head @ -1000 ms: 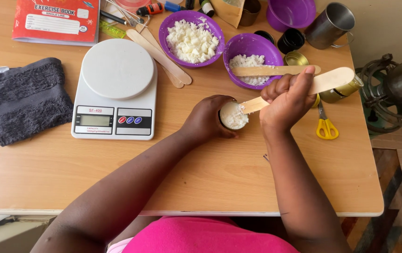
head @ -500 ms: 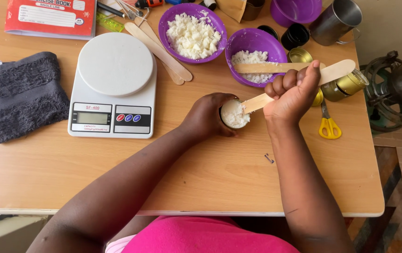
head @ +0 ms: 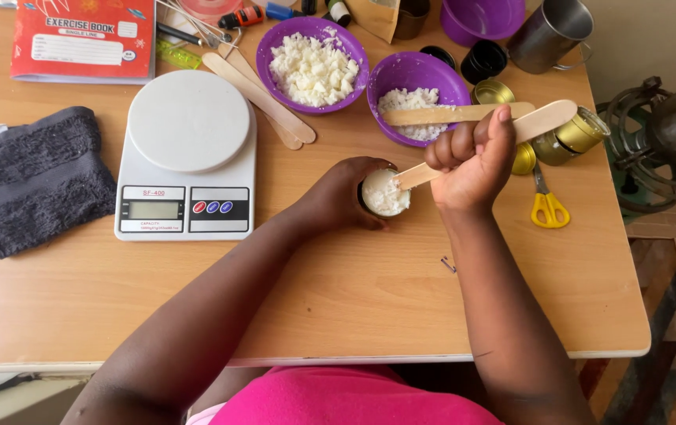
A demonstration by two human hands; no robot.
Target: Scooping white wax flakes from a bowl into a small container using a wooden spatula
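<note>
the step in hand looks like packing white flakes into a small tin (head: 385,193) that stands on the wooden table (head: 353,299), near its middle and just right of the white kitchen scale (head: 188,153). the left hand (head: 342,197) is wrapped snugly round the tin's side, steadying it, while the right hand (head: 472,161) is fisted tight around a flat wooden stick (head: 538,122), whose lower end rests on the white fill in the tin. judging from this, the next move calls for a firm downward press with the tin held steady, or another scoop from a bowl, without tipping the small container. counted: 4 wooden sticks in view, 1 in the fist, 1 lying across the nearer purple bowl (head: 416,94), and 2 side by side (head: 263,98) above the scale; 3 purple bowls, 2 holding white flakes, the fuller bowl (head: 312,55) behind, and a third bowl (head: 483,16) at the far edge whose contents are not visible; about 3 gold tins (head: 578,130) behind the right hand, partly hidden; 1 yellow-handled pair of scissors (head: 546,201); 1 steel mug (head: 550,31); 1 dark folded cloth (head: 27,177); 1 red notebook (head: 82,39).
</note>
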